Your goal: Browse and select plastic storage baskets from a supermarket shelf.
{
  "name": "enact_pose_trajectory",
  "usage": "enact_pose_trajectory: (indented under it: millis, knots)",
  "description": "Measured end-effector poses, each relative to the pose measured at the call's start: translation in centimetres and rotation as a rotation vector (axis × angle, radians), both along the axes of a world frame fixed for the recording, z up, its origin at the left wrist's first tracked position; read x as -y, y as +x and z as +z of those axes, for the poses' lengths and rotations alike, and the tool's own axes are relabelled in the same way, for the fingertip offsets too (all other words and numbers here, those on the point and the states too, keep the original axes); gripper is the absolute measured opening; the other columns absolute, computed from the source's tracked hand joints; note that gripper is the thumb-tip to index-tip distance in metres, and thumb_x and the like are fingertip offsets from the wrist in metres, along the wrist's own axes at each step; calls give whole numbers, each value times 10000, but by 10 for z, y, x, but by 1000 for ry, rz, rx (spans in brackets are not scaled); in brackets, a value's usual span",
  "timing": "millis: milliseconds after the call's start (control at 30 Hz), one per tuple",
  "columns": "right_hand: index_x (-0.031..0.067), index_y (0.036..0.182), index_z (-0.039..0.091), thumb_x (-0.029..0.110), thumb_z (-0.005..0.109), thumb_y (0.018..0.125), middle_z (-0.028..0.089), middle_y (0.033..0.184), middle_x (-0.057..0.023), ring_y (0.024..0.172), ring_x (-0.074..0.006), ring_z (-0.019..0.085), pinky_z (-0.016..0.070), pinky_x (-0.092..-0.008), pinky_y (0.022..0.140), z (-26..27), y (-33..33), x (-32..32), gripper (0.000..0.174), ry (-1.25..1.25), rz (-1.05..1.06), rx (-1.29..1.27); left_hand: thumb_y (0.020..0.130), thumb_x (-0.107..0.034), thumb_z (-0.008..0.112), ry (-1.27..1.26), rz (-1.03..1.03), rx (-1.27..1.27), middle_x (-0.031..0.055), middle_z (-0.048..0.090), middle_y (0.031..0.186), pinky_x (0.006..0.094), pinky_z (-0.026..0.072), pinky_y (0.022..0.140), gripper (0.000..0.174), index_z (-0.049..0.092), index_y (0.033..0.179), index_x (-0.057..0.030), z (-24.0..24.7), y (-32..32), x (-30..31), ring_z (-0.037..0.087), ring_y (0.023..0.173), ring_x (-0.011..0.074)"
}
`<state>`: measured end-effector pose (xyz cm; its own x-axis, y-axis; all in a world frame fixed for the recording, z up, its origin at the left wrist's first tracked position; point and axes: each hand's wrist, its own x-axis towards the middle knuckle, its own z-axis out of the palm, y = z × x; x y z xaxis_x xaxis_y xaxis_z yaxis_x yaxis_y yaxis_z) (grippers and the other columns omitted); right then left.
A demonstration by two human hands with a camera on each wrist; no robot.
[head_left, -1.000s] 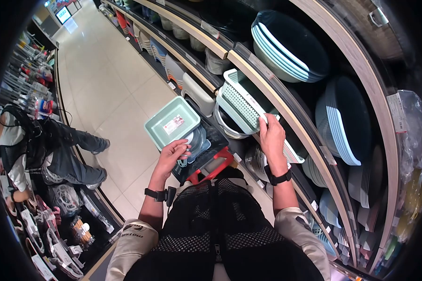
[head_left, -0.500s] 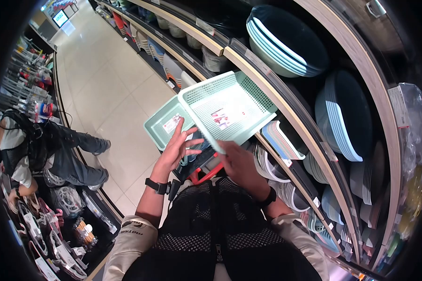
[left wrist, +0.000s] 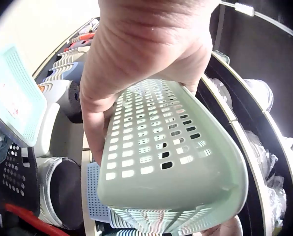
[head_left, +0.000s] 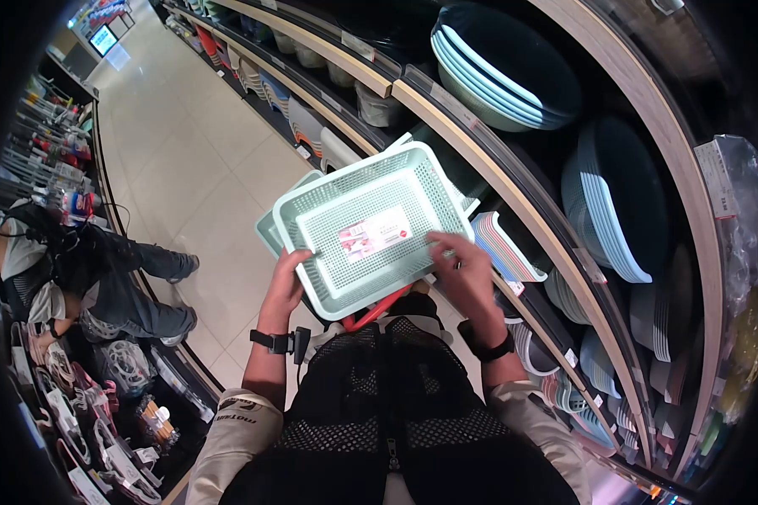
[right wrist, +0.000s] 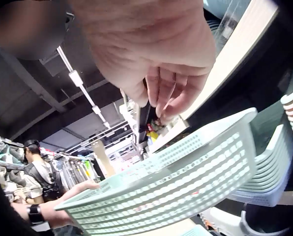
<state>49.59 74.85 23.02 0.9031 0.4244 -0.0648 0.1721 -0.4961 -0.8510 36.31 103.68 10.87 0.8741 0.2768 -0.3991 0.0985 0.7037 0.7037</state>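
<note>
A pale green perforated plastic basket (head_left: 320,282) with a label (head_left: 375,234) inside is held up in front of my body. My left hand (head_left: 285,286) grips its left wall, thumb over the rim; in the left wrist view the fingers wrap the basket's side. My right hand (head_left: 467,273) hovers at the right near corner, its fingers loosely bent. In the right wrist view that hand (right wrist: 156,54) is above the rim, apart from it. Behind the basket shows part of a solid green tray (head_left: 268,234), over a shopping basket's red handle (head_left: 379,309).
Curved shelves run along the right, with stacked baskets (head_left: 507,248) close by my right hand and nested blue tubs (head_left: 611,219) higher up. On the left, a person (head_left: 114,261) bends at a rack of hangers (head_left: 114,446). A tiled aisle (head_left: 194,151) leads ahead.
The perforated basket has come from the shelf over to the left, in front of my body. My left hand has taken hold of its left side, and the right hand has let go.
</note>
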Motion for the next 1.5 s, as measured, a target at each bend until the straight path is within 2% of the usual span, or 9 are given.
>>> enact_pose_trajectory:
  millis: [133, 333, 367, 567, 667, 733, 1167, 1233, 1500]
  knots:
    - [43, 1178, 715, 83, 724, 904, 727, 1098, -127, 922, -179, 662, 529, -301, 843, -25, 26, 19, 277, 133, -157, 317, 888, -136, 609, -7, -32, -16, 173, 541, 1395, 398, 473, 1082, 648, 375, 1466, 43, -10, -28, -13, 569, 1264, 282]
    - [-1, 1328, 625, 144, 640, 996, 718, 1139, -148, 1095, -183, 655, 490, -306, 961, -42, 26, 11, 363, 219, -117, -125, 865, -177, 639, -60, -41, -23, 170, 561, 1367, 403, 509, 1030, 691, 385, 1469, 41, -12, -49, -19, 594, 1225, 278]
    - [-18, 1331, 612, 171, 584, 1031, 717, 1155, -145, 1071, -175, 649, 488, -310, 956, -44, 26, 11, 356, 186, -50, -95, 865, -177, 639, -59, -35, -24, 170, 561, 1367, 403, 509, 1030, 691, 385, 1469, 41, -11, -50, -19, 594, 1225, 278]
    - [-23, 1326, 609, 187, 536, 1054, 716, 1129, -133, 1013, -154, 642, 493, -309, 913, -52, 24, 14, 351, 218, -16, -206, 933, -236, 624, 18, -35, -28, 155, 589, 1331, 392, 525, 1006, 612, 426, 1443, 38, -3, -51, -20, 618, 1184, 253]
    - [-26, 1316, 613, 191, 526, 1057, 720, 1091, -125, 975, -133, 641, 500, -293, 879, -57, 19, 15, 349, 294, -10, -265, 1024, -325, 556, -36, 43, -46, 133, 618, 1293, 363, 541, 975, 532, 471, 1412, 29, 0, -45, -15, 644, 1137, 219]
    - [-28, 1311, 616, 194, 521, 1060, 721, 1069, -117, 955, -125, 639, 502, -288, 864, -61, 16, 16, 348, 282, -12, -249, 1079, -411, 441, 58, 136, -63, 131, 652, 1244, 362, 564, 940, 530, 506, 1395, 10, -1, -42, -14, 673, 1076, 215]
    - [-16, 1300, 636, 214, 522, 1061, 723, 1019, -96, 898, -119, 630, 502, -278, 828, -48, 9, 14, 351, 175, -12, -214, 1088, -478, 391, 321, 253, -141, 105, 671, 1174, 313, 573, 855, 583, 551, 1341, 21, 15, -35, -15, 680, 992, 160]
    - [-21, 1285, 643, 211, 526, 1058, 723, 1032, -103, 901, -126, 634, 501, -278, 828, -43, 5, 12, 345, 195, -23, -224, 1100, -444, 384, 345, 290, -187, 93, 678, 1095, 299, 548, 832, 548, 587, 1261, 39, 21, -34, -12, 659, 943, 146]
    - [-71, 1123, 694, 202, 537, 1051, 714, 1094, -130, 910, -145, 637, 500, -286, 812, -44, 10, 13, 323, 208, 8, -67, 1093, -448, 395, 144, 304, -117, 96, 662, 1167, 324, 541, 884, 540, 568, 1303, 19, 20, -35, -12, 649, 1004, 154]
